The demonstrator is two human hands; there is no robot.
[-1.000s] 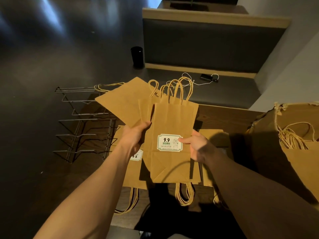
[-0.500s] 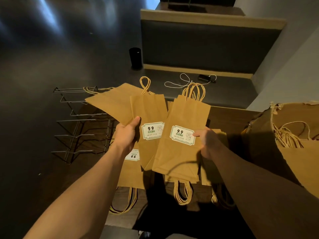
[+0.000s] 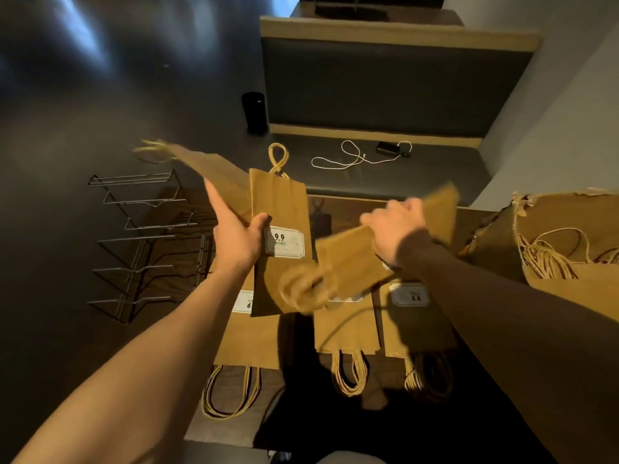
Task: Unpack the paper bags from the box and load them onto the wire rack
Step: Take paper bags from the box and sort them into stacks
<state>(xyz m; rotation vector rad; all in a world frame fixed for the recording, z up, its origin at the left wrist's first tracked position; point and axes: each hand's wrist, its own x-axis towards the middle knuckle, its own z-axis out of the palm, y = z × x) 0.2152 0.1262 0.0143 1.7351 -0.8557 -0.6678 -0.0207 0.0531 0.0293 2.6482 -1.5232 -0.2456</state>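
Observation:
My left hand [image 3: 236, 237] grips two flat brown paper bags: one upright with a 9.9 label [image 3: 281, 212], and another fanned out to the left behind it [image 3: 209, 167]. My right hand [image 3: 397, 229] grips a third bag [image 3: 348, 259], turned almost horizontal and motion-blurred, handles toward the lower left. Below them several labelled paper bags [image 3: 346, 324] lie flat on the table with their handles toward me. The empty wire rack [image 3: 140, 242] stands to the left of my left hand. The torn cardboard box [image 3: 549, 226] with more bags sits at the right edge.
A dark bench seat [image 3: 385, 175] lies beyond the table, with a white cable [image 3: 345, 159] and a small black device [image 3: 388, 148] on it. A black cylinder [image 3: 254, 110] stands on the floor by the bench. The wooden table edge [image 3: 217, 437] runs near me.
My hands have drawn apart, splitting the bags. The right hand's bag has swung from upright to nearly horizontal. The left hand's bags have lifted and shifted left.

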